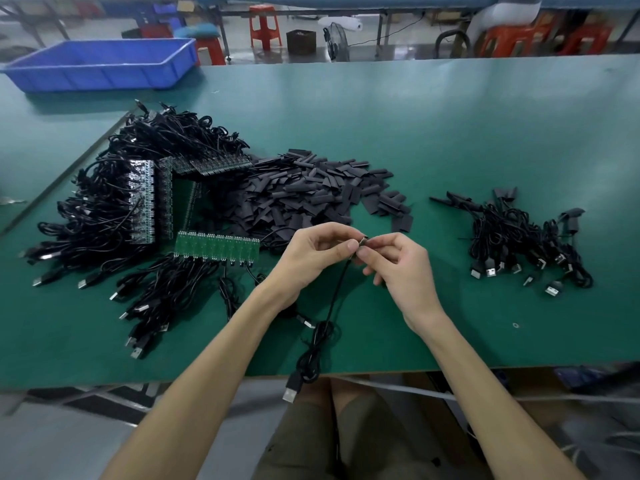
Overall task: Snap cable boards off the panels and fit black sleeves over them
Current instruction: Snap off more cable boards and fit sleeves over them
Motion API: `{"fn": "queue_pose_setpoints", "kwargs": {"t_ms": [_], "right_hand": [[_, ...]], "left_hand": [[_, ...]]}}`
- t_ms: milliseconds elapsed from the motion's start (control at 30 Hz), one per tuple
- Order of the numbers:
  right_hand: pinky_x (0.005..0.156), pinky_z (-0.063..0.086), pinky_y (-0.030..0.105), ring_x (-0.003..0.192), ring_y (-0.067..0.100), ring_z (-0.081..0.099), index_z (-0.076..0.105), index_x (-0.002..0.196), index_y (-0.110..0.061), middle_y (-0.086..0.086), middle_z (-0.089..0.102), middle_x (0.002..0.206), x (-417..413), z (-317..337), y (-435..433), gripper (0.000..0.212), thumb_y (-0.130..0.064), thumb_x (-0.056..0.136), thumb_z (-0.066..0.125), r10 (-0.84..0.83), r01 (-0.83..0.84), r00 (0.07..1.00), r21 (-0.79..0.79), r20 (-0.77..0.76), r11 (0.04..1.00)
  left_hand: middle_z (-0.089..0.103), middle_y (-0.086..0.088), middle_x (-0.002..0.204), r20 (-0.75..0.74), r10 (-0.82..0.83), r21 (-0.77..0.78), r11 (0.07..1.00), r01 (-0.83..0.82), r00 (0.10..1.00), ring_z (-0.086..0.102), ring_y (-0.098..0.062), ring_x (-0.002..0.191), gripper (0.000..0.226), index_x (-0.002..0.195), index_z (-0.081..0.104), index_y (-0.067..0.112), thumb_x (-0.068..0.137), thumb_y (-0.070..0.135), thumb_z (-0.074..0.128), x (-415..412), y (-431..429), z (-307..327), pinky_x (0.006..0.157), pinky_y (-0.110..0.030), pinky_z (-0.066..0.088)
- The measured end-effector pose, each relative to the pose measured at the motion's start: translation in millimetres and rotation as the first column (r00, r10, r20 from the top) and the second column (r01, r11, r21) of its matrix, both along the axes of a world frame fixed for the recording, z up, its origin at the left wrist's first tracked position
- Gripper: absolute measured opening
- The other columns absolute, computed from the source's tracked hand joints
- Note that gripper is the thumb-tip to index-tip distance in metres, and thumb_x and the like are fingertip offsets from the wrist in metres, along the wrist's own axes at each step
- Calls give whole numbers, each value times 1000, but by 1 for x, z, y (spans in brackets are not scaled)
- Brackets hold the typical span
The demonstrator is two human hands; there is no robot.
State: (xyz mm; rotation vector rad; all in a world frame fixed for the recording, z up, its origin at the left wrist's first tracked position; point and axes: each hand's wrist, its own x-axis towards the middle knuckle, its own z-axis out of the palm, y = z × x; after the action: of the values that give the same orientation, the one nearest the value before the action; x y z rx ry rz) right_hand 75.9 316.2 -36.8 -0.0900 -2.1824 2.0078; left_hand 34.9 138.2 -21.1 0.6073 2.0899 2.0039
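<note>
Left hand and right hand are brought together at centre, each pinched on the board, likely for sleeving. Its cable is left dangling near. Sleeves are heaped just beyond, within reach. Finished cables are kept apart, right.

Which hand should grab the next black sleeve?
Probably the right hand. A few loose sleeves lie on the table just beyond its fingers, and the left hand can hold the cable end that both hands pinch now.
</note>
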Motion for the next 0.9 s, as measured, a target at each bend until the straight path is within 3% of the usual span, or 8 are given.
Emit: {"fn": "queue_pose_setpoints", "kwargs": {"t_ms": [133,267,400,467,533,633,733,900], "right_hand": [[51,48,21,62,12,67,64,94,-12,4,77,76,0,-1,-1,22,-27,89,80,-11,12,1000,24,-9,1000],[53,50,25,65,13,67,64,95,-14,3,76,80,1,1,-1,22,-25,88,82,-31,32,999,23,-32,999],[74,55,27,90,4,66,65,107,-20,-6,70,100,-2,6,0,19,-24,92,76,-91,102,993,158,-77,982],[85,50,21,100,0,61,65,113,-20,-6,65,111,-5,9,3,17,-26,98,69,-125,165,982,326,-142,931],[97,47,26,112,5,56,64,123,-16,-3,60,122,-13,14,11,23,-23,101,63,-168,249,964,482,-206,840],[117,34,38,139,22,37,51,146,-6,6,52,146,-26,10,24,46,-19,103,59,-157,209,977,779,-142,591],[120,27,40,146,26,32,49,148,-4,9,47,155,-29,0,28,45,-22,107,53,-171,144,983,851,-65,504],[108,36,41,128,28,43,63,133,-9,7,60,138,-26,-4,24,31,-20,104,57,-184,204,974,862,-131,465]], "left_hand": [[77,-3,108,20,-11,-36,999,12,1000,70,-13,104,23,116,75,8,97,18,68,-1,0,-1,93,-21,51],[77,-10,101,45,14,-23,1000,-13,999,70,-18,96,20,108,74,3,94,17,71,-2,0,-3,93,-28,53],[77,-9,93,69,34,-11,999,-33,997,71,-18,85,15,102,71,5,95,18,72,-3,0,-4,87,-26,53],[76,-8,91,75,35,-35,999,-33,997,70,-19,77,11,100,71,7,96,18,70,-3,1,-5,85,-26,53],[76,-6,88,85,53,-61,997,-48,995,66,-17,71,8,98,70,9,97,17,69,-4,2,-5,81,-25,52],[76,-5,86,88,82,-95,993,-74,993,64,-15,66,8,97,70,10,97,18,69,-4,3,-5,75,-20,51],[77,-4,86,80,94,-108,991,-85,992,65,-14,65,8,96,71,10,96,18,69,-4,3,-5,74,-17,51],[77,-5,86,80,86,-110,991,-77,993,66,-14,65,9,97,70,10,96,19,71,-3,3,-6,74,-18,52]]}}
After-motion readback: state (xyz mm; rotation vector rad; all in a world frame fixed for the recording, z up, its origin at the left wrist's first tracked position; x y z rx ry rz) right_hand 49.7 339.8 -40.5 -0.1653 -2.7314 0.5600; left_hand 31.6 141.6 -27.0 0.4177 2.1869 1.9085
